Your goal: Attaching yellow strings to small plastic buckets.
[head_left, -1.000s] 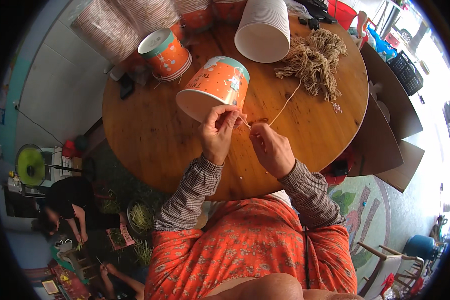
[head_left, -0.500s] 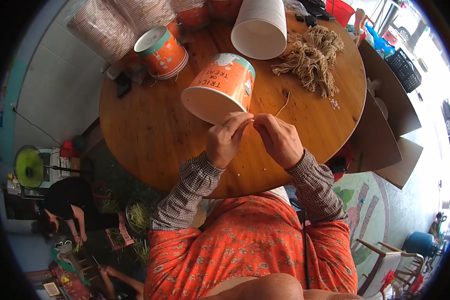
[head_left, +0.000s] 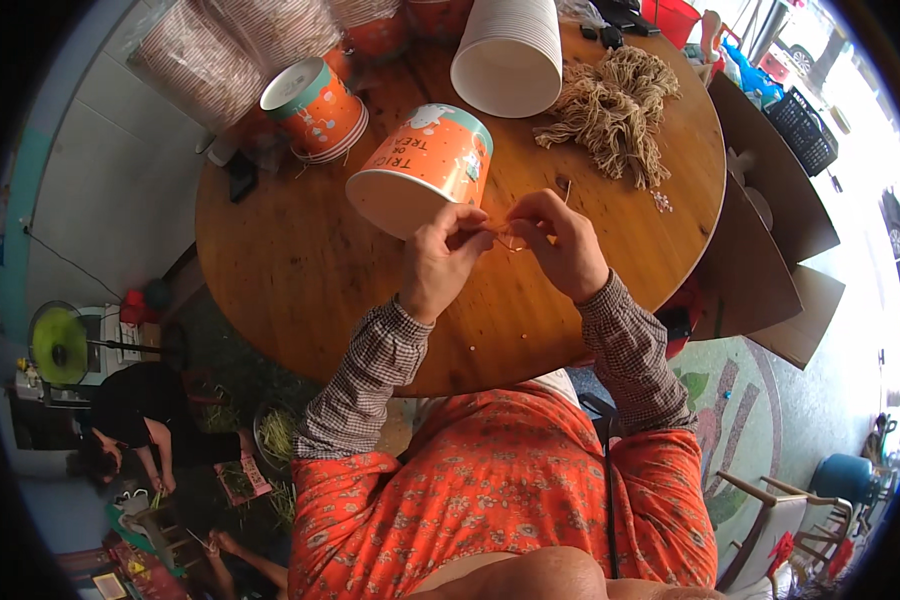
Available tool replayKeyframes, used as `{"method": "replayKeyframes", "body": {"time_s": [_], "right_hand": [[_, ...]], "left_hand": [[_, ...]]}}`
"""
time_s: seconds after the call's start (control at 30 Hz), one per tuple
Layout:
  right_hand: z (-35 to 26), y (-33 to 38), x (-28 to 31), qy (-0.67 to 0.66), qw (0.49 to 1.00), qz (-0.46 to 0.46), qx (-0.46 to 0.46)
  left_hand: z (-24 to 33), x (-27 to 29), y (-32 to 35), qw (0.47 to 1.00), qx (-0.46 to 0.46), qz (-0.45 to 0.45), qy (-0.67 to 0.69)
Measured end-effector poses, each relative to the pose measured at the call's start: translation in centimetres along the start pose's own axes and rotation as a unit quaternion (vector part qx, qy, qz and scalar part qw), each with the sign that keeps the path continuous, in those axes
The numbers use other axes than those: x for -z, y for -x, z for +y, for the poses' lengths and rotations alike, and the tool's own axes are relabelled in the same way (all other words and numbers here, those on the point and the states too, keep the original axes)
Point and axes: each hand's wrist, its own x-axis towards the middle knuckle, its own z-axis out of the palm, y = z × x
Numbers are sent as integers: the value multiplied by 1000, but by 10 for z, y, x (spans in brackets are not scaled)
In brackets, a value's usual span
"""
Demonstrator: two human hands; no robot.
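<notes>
Both hands working a bit of string right by the orange paper bucket

Left hand [head_left: 440,262] and right hand [head_left: 568,243] each pinch the thin string [head_left: 510,240] between fingertips, just near of the tipped bucket [head_left: 425,165] on the round wooden table [head_left: 290,260]; twine pile [head_left: 610,105] far right.

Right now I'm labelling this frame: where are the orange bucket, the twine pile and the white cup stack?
orange bucket [head_left: 440,160], head view, on its printed side wall.
twine pile [head_left: 610,115], head view, on the middle of the tangled strands.
white cup stack [head_left: 510,45], head view, on its outer wall near the open rim.
</notes>
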Motion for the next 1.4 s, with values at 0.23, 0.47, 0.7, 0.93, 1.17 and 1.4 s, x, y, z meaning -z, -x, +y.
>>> {"method": "replayKeyframes", "body": {"time_s": [0.23, 0.47, 0.7, 0.93, 1.17, 1.4], "right_hand": [[5, 20, -14, 70, 988, 110, 88], [4, 11, -24, 22, 991, 125, 47], [4, 7, -26, -44, 992, 116, 38], [19, 6, -35, -121, 985, 107, -67], [13, 4, -34, -111, 983, 130, -68], [-2, 19, -34, 244, 945, 138, 168]], "left_hand": [[5, 7, -4, 986, 74, 22, 148], [11, 6, 2, 994, 33, 35, 99], [25, 10, 10, 933, -181, 62, -305], [20, 17, 13, 961, -118, 37, -248], [1, 32, 21, 997, 59, 5, -39], [15, 11, 14, 904, 264, -1, 338]]}}
